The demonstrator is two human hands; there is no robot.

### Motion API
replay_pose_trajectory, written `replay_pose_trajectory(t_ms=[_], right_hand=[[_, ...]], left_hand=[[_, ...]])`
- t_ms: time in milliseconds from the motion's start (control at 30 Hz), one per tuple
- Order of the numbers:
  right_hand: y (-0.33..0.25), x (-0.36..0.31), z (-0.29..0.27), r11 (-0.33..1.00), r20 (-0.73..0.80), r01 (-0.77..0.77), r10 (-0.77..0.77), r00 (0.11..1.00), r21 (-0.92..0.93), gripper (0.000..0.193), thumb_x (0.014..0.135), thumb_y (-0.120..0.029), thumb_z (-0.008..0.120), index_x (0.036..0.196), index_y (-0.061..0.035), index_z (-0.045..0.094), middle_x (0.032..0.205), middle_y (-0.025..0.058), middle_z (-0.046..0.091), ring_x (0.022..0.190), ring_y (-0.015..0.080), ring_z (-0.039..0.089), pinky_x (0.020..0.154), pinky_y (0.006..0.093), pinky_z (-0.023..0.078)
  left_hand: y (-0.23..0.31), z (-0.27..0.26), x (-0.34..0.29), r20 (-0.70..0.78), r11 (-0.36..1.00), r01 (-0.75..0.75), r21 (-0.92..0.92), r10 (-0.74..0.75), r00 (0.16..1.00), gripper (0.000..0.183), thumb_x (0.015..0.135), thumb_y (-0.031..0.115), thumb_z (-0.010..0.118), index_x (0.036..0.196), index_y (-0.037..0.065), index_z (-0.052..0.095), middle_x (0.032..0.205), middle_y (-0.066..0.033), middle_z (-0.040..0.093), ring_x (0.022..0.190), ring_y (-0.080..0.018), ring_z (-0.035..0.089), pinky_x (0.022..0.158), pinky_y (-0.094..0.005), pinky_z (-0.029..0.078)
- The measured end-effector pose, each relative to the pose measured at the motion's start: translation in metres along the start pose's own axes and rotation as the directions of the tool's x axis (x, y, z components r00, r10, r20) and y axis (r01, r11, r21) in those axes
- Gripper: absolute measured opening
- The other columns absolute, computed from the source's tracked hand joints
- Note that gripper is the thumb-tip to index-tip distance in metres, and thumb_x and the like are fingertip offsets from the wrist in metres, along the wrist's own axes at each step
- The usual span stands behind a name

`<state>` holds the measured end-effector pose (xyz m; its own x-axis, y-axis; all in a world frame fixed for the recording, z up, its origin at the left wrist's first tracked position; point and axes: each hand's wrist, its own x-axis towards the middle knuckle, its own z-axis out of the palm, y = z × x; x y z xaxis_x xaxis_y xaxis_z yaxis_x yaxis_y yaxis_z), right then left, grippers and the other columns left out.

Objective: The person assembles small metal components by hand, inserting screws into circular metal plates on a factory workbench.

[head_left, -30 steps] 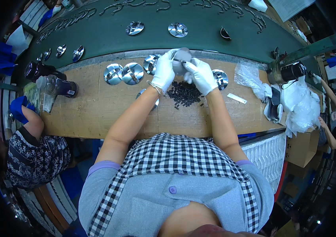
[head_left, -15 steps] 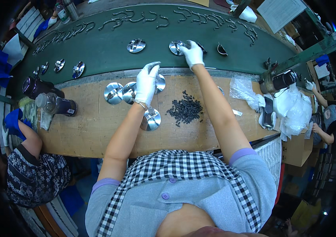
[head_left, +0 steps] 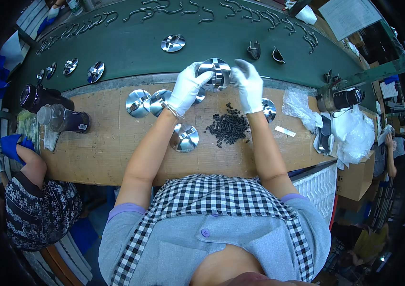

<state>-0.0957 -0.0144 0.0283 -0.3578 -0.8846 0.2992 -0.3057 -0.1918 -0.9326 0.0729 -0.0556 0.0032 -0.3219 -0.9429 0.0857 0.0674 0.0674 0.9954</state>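
Note:
My gloved left hand [head_left: 186, 88] grips a shiny round metal disc [head_left: 217, 76] with a raised strap across its face, held tilted over the near edge of the green belt. Just right of the disc, my gloved right hand [head_left: 248, 86] has its thumb and fingers apart, with nothing visible between them. Similar discs lie on the cardboard: one at the left [head_left: 138, 104], others partly behind my left wrist, and one disc [head_left: 185, 137] nearer me. Another disc [head_left: 269, 110] sits beside my right wrist. A heap of small black cylindrical pieces [head_left: 229, 126] lies between my forearms.
On the green belt [head_left: 131, 57] are more discs, two dark curved pieces [head_left: 277, 56] and rows of S-shaped metal parts [head_left: 269, 21]. Jars [head_left: 69, 120] stand at left; bubble wrap [head_left: 297, 107] and plastic bags [head_left: 355, 128] lie right. A person sits at far left.
My right hand has brought a disc from the belt toward me, and my left hand has risen and taken hold of it. My right fingers are now apart beside it.

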Motion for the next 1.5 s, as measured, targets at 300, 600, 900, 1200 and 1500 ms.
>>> replay_pose_trajectory(t_ms=[300, 600, 900, 1200, 1500], right_hand=[[-0.002, -0.012, 0.0, 0.968, 0.326, -0.231, 0.187, 0.927, 0.099, 0.025, 0.092, -0.02, 0.054, 0.095, 0.0022, 0.064, 0.083, 0.0061, 0.063, 0.073, 0.0114, 0.053, 0.066, 0.0267, 0.043], [-0.003, -0.017, -0.02, 0.887, 0.263, -0.446, 0.405, 0.876, 0.12, 0.027, 0.092, -0.023, 0.054, 0.092, 0.0019, 0.065, 0.074, 0.0066, 0.063, 0.068, 0.0136, 0.058, 0.062, 0.0288, 0.045], [0.048, -0.04, -0.053, 0.745, 0.53, 0.352, 0.002, 0.848, -0.566, 0.019, 0.08, -0.018, 0.061, 0.095, -0.0097, 0.07, 0.093, 0.0138, 0.062, 0.093, 0.0337, 0.057, 0.083, 0.0428, 0.047], [0.018, -0.041, -0.036, 0.957, 0.345, -0.048, 0.15, 0.926, -0.287, 0.025, 0.086, -0.018, 0.059, 0.102, 0.0005, 0.061, 0.095, 0.0153, 0.068, 0.083, 0.0234, 0.066, 0.076, 0.033, 0.051], [0.004, -0.045, -0.009, 0.987, 0.264, -0.151, 0.161, 0.951, -0.057, 0.022, 0.085, -0.013, 0.062, 0.101, 0.0014, 0.063, 0.084, 0.0105, 0.068, 0.077, 0.0139, 0.065, 0.068, 0.0276, 0.051]], left_hand=[[0.009, 0.014, -0.015, 0.081, 0.864, 0.291, -0.412, -0.283, 0.956, 0.036, 0.098, 0.033, 0.046, 0.11, 0.003, 0.063, 0.097, -0.0046, 0.065, 0.086, -0.0106, 0.061, 0.074, -0.0235, 0.051], [0.019, 0.042, -0.033, 0.082, 0.58, -0.306, 0.755, 0.379, 0.922, 0.038, 0.092, 0.032, 0.055, 0.119, 0.006, 0.06, 0.088, -0.0105, 0.065, 0.08, -0.0176, 0.062, 0.076, -0.0315, 0.049], [0.002, 0.02, -0.023, -0.087, 0.946, 0.246, -0.213, -0.269, 0.959, 0.028, 0.098, 0.015, 0.043, 0.118, 0.004, 0.061, 0.1, -0.0033, 0.066, 0.084, -0.0062, 0.061, 0.067, -0.0206, 0.049], [-0.006, 0.024, -0.031, -0.095, 0.979, 0.183, 0.09, -0.175, 0.98, 0.034, 0.099, 0.025, 0.043, 0.12, 0.003, 0.059, 0.104, -0.0058, 0.065, 0.09, -0.0089, 0.061, 0.074, -0.0226, 0.049], [-0.002, 0.033, -0.034, -0.118, 0.912, -0.104, 0.397, 0.164, 0.979, 0.028, 0.095, 0.016, 0.049, 0.113, -0.001, 0.061, 0.108, -0.0153, 0.066, 0.098, -0.0239, 0.063, 0.084, -0.0314, 0.048]])
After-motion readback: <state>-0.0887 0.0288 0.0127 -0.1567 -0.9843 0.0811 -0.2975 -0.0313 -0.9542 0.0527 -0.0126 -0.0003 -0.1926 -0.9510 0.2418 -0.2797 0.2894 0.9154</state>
